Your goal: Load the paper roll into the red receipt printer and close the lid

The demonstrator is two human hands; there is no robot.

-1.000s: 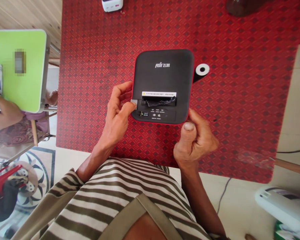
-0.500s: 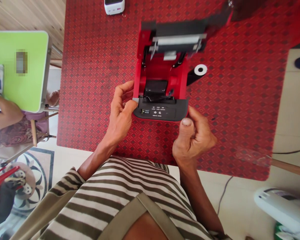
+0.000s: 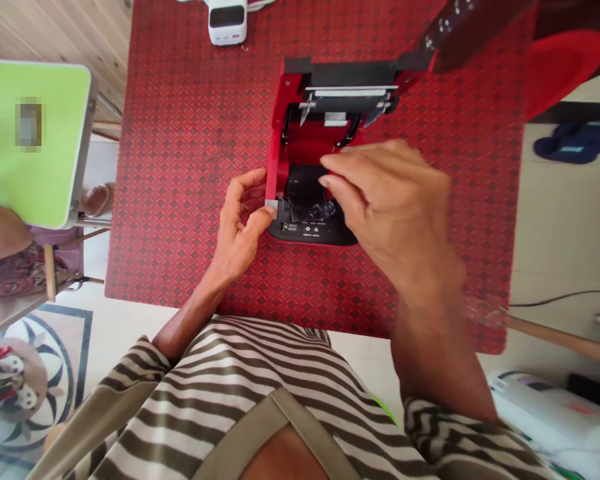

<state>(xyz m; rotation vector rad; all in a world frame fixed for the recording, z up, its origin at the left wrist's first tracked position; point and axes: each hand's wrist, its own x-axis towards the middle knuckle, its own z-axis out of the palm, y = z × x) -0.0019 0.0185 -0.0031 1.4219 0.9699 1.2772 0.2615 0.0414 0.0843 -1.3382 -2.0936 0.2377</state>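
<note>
red cloth with a diamond pattern covers the bench [image 3: 180, 127], which fills most of the view; pale floor [image 3: 545, 233] shows along its right side, and wooden boards [image 3: 75, 40] run past its far left corner. to the left is a second bench with a light green top [image 3: 55, 193], a co-worker's forearm [image 3: 0, 230] near its edge and a round patterned design [image 3: 55, 333] on the floor in front of it. at the far edge of the red bench is a white device [image 3: 227, 30] with a dark panel, a pale cable beside it. upper right, a glossy dark brown object [image 3: 473, 33] is too blurred to name — it meets the printer's raised lid in the view, and i cannot tell whether they touch. past it are a rounded red thing [image 3: 565, 80] and dark blue slippers [image 3: 573, 143] on the floor; lower right is a white appliance [image 3: 560, 410]. the printer [image 3: 305, 155], red and black, lies open around the middle of the bench, crumpled clear film [image 3: 323, 211] over its near part. the left hand [image 3: 241, 223] grips its left edge, thumb on the grey latch [image 3: 271, 208], fingers against the side. the right hand [image 3: 395, 207] reaches over the opening, fingers bent, thumb and forefinger close together — whether they pinch anything i cannot tell — and it hides the printer's right side.
</note>
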